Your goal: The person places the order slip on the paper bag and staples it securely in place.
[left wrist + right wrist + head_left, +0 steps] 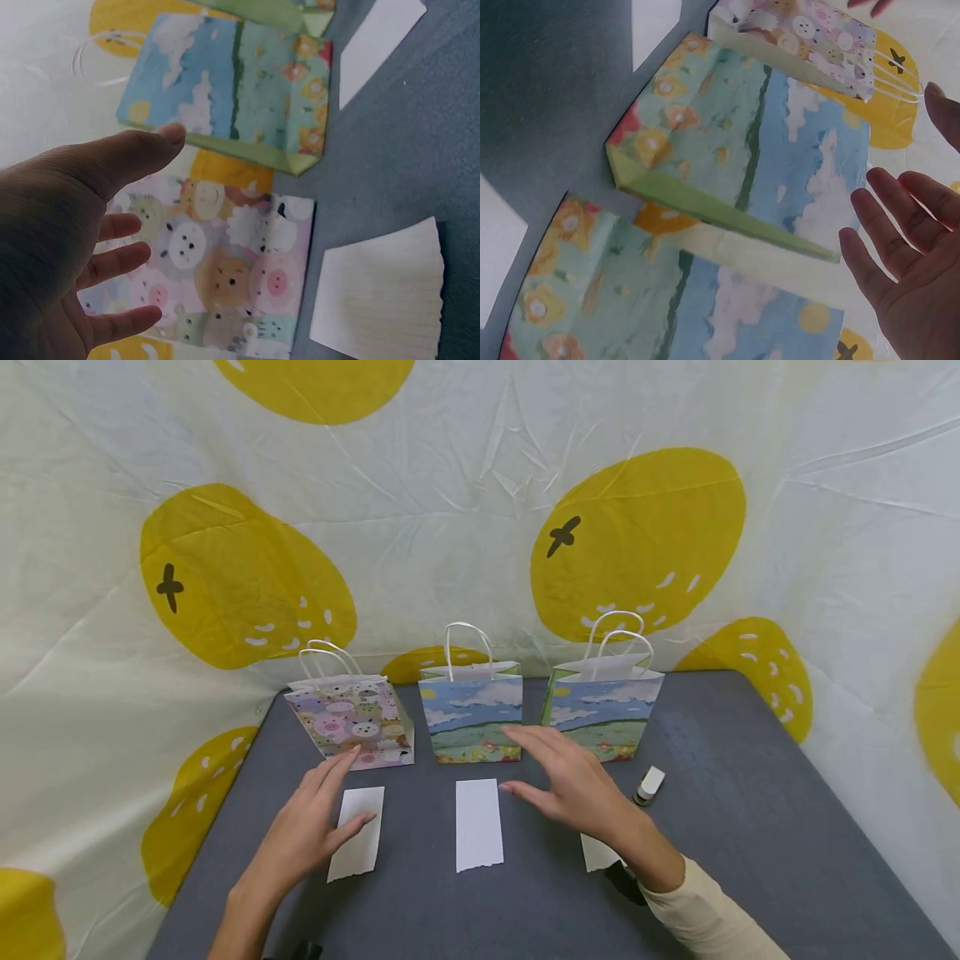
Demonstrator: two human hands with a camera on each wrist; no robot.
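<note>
Animal-print bag (348, 722) standing, left slip (357, 857) before it; left hand (296, 831) loose, grasping nothing. Landscape bag (470, 718) standing, middle slip (478, 827) before it; right hand (573, 783) empty. Matching bag (606, 696) standing, right slip (597, 853) placed. Layout looks done; remainder unclear. Bag insides unseen, right slip mostly behind wrist, white-ended item (651, 782) unidentifiable.

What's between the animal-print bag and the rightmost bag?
The middle meadow-print bag stands between the animal-print bag and the rightmost bag; the head and right wrist views both show it.
</note>
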